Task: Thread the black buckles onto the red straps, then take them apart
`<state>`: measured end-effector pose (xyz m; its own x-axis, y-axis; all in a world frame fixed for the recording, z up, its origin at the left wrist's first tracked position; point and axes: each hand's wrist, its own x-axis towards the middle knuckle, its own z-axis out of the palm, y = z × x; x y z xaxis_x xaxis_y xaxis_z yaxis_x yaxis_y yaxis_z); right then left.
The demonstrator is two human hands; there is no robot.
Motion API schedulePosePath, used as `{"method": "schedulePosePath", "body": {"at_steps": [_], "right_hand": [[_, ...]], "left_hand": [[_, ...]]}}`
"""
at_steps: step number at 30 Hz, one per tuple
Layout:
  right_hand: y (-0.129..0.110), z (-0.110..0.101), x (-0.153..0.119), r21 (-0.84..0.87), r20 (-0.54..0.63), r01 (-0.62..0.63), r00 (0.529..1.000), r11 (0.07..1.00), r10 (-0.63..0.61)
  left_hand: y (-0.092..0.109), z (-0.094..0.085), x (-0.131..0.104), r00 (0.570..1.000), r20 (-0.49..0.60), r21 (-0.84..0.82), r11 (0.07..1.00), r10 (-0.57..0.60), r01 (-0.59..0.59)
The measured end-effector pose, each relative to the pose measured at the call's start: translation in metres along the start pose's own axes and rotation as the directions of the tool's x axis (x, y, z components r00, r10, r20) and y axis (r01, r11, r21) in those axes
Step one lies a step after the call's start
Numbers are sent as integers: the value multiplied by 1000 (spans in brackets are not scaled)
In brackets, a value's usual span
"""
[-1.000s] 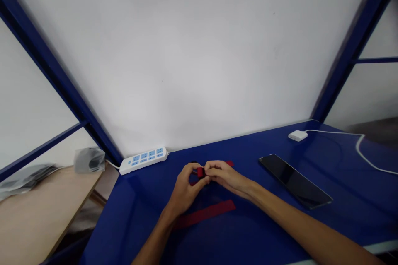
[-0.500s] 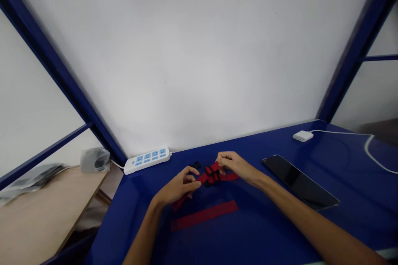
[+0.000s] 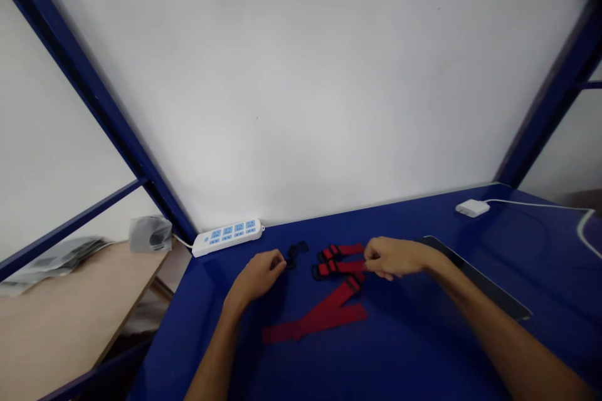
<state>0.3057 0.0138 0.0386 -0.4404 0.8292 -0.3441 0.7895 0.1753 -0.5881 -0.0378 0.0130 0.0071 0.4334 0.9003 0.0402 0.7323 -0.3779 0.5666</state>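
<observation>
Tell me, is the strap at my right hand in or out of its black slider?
In, it appears: red strap shows on both sides of the black slider.

workroom: blue table [image 3: 423, 351], power strip [image 3: 228, 237]

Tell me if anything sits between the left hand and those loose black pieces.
Nothing visible does. The left hand is beside the loose black pieces; whether it touches them is unclear. The red straps lie to the right or nearer the wearer, off that path.
</observation>
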Motion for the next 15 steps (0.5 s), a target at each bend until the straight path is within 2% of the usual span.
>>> {"method": "schedulePosePath", "body": {"at_steps": [1,3,5,6,8,11,15], "right_hand": [[1,-2,0,-27,-19,-7,1000,1000,6],[-4,2,2,-66,-174,55,983,996,-65],[-20,17,6,-90,-359,163,915,982,-185],[-30,29,8,-80,-390,218,891,973,-232],[-52,56,11,-95,-370,342,860,935,-352],[-74,90,14,-221,-279,490,797,843,-536],[-78,104,13,-275,-190,485,819,830,-541]], "left_hand": [[-3,1,2,998,-63,46,999,8,-5],[-6,6,6,986,-166,122,992,34,-13],[-7,16,13,968,-243,173,985,53,-10],[-7,22,16,959,-278,187,982,51,2],[-6,33,24,944,-328,189,981,27,38],[-6,46,33,932,-363,157,984,-24,87],[-10,51,37,927,-369,32,995,-74,92]]}}
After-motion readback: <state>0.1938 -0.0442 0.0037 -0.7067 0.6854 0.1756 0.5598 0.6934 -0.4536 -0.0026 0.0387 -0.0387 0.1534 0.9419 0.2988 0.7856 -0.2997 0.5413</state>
